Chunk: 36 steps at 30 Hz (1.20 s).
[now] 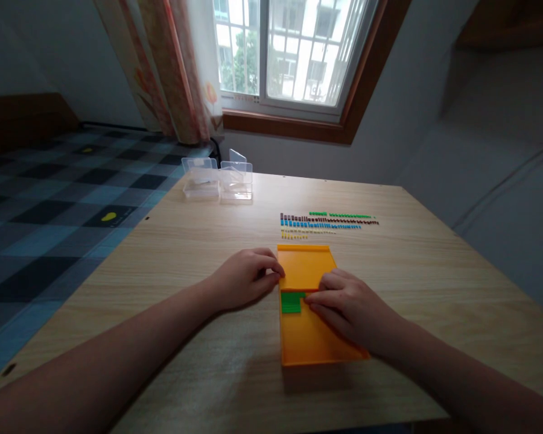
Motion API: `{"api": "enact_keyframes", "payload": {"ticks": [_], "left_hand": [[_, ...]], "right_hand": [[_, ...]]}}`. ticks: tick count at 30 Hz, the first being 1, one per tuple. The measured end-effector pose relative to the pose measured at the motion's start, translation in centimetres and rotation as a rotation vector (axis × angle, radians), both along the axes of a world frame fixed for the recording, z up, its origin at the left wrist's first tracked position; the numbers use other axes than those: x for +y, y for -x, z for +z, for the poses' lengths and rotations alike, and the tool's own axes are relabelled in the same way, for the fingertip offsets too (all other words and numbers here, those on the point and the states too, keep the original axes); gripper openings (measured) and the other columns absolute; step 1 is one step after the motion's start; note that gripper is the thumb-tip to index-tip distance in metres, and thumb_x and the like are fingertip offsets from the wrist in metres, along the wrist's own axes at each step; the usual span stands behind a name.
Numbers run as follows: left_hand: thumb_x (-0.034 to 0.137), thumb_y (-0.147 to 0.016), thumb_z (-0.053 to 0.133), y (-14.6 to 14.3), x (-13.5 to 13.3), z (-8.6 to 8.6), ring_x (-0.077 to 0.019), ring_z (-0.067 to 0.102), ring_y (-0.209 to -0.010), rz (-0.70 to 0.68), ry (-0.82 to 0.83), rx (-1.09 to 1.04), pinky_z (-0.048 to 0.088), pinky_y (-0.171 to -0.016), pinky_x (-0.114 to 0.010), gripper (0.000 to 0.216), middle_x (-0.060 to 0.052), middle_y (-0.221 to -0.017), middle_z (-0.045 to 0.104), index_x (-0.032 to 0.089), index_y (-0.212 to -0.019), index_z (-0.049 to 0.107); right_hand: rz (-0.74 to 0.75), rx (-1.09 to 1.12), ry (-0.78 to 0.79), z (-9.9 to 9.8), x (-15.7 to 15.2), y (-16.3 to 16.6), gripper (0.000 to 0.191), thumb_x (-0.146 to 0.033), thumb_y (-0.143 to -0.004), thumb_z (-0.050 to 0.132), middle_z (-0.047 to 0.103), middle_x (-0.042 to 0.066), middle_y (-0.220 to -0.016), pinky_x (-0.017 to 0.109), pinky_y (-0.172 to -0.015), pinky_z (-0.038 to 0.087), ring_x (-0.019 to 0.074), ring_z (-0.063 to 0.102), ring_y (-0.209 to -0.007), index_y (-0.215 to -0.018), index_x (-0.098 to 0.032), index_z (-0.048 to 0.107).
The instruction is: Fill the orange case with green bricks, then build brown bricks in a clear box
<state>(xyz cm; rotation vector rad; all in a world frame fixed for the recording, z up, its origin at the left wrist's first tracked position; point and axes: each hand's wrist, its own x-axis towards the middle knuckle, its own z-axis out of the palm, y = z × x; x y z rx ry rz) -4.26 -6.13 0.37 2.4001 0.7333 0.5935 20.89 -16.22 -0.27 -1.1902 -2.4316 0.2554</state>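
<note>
An orange tray [319, 343] with raised edges lies on the table in front of me, divided by a crosswise ridge. Thin green strips [291, 302] sit side by side in the upper left corner of its near section, making a block with a stepped right edge. My left hand [248, 274] holds the tray's left edge near the ridge, fingers curled. Over the tray's right side, my right hand [346, 301] has its thumb and fingers drawn together, tips at the right end of the green block. Whatever is between those fingertips is hidden.
Beyond the tray lie rows of small pieces: green [350, 215], dark brown [317, 219], blue [308, 224], pale and yellow [294, 236]. Clear plastic boxes [236, 190] with raised lids stand at the table's far left. A checked bed [131, 208] borders the table's left side.
</note>
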Motion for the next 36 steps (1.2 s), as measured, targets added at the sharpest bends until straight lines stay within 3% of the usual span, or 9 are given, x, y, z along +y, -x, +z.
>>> {"api": "enact_keyframes", "payload": {"ticks": [9, 13, 16, 20, 24, 29, 36], "left_hand": [[0.014, -0.088, 0.061, 0.0, 0.1, -0.2, -0.0141, 0.065, -0.079, -0.005, 0.004, -0.013, 0.052, -0.075, -0.027, 0.018, -0.005, -0.095, 0.073, 0.019, -0.089, 0.078], [0.015, -0.089, 0.059, 0.0, 0.3, -0.5, -0.0129, 0.063, -0.073, 0.013, 0.026, -0.023, 0.049, -0.069, -0.026, 0.019, -0.005, -0.093, 0.072, 0.019, -0.094, 0.077], [0.019, -0.091, 0.056, 0.1, 0.6, -0.7, -0.0125, 0.06, -0.068, 0.079, 0.062, -0.072, 0.048, -0.065, -0.025, 0.023, -0.004, -0.089, 0.07, 0.018, -0.105, 0.074], [0.025, -0.093, 0.055, 0.1, 0.8, -0.7, -0.0135, 0.058, -0.068, 0.113, 0.097, -0.1, 0.047, -0.065, -0.026, 0.024, -0.003, -0.084, 0.069, 0.017, -0.106, 0.073], [0.024, -0.093, 0.054, 0.2, 0.8, -0.5, -0.0141, 0.058, -0.07, 0.108, 0.101, -0.11, 0.047, -0.067, -0.027, 0.023, -0.004, -0.085, 0.07, 0.017, -0.102, 0.074], [0.024, -0.094, 0.053, 0.3, 0.9, -0.3, -0.0154, 0.061, -0.075, 0.112, 0.113, -0.109, 0.047, -0.071, -0.028, 0.024, -0.005, -0.09, 0.072, 0.018, -0.101, 0.075], [0.023, -0.093, 0.054, 0.4, 0.9, -0.4, -0.0158, 0.062, -0.077, 0.106, 0.128, -0.091, 0.048, -0.073, -0.029, 0.023, -0.004, -0.09, 0.073, 0.018, -0.1, 0.075]], "right_hand": [[0.0, 0.111, 0.007, 0.0, 0.1, -0.2, 0.023, -0.023, -0.102, 0.056, 0.066, 0.006, -0.082, 0.032, -0.073, 0.045, 0.0186, 0.058, -0.079, -0.098, -0.021, 0.079], [-0.088, 0.189, -0.144, 0.9, 1.4, -1.7, 0.019, -0.023, -0.099, 0.059, 0.068, 0.007, -0.083, 0.035, -0.075, 0.047, 0.02, 0.06, -0.081, -0.097, -0.019, 0.078], [-0.169, 0.155, -0.248, 2.1, 4.0, -3.5, 0.02, -0.025, -0.098, 0.06, 0.071, 0.007, -0.084, 0.037, -0.077, 0.048, 0.0214, 0.062, -0.083, -0.094, -0.02, 0.079], [-0.287, -0.016, -0.253, 3.9, 9.2, -5.6, 0.019, -0.028, -0.096, 0.064, 0.075, 0.009, -0.09, 0.039, -0.082, 0.047, 0.0241, 0.063, -0.088, -0.095, -0.022, 0.082], [-0.519, -0.256, -0.197, 5.0, 14.7, -6.0, 0.015, -0.027, -0.092, 0.07, 0.075, 0.012, -0.109, 0.054, -0.102, 0.036, 0.0339, 0.054, -0.116, -0.098, -0.024, 0.084], [-0.594, -0.271, -0.11, 3.9, 19.3, -5.5, 0.011, -0.029, -0.091, 0.073, 0.07, 0.008, -0.13, 0.07, -0.111, 0.022, 0.0375, 0.041, -0.136, -0.093, -0.03, 0.084], [-0.568, -0.252, -0.008, 1.3, 20.9, -6.0, 0.014, -0.036, -0.091, 0.074, 0.059, 0.009, -0.148, 0.073, -0.113, 0.02, 0.0384, 0.032, -0.147, -0.101, -0.031, 0.083]]}}
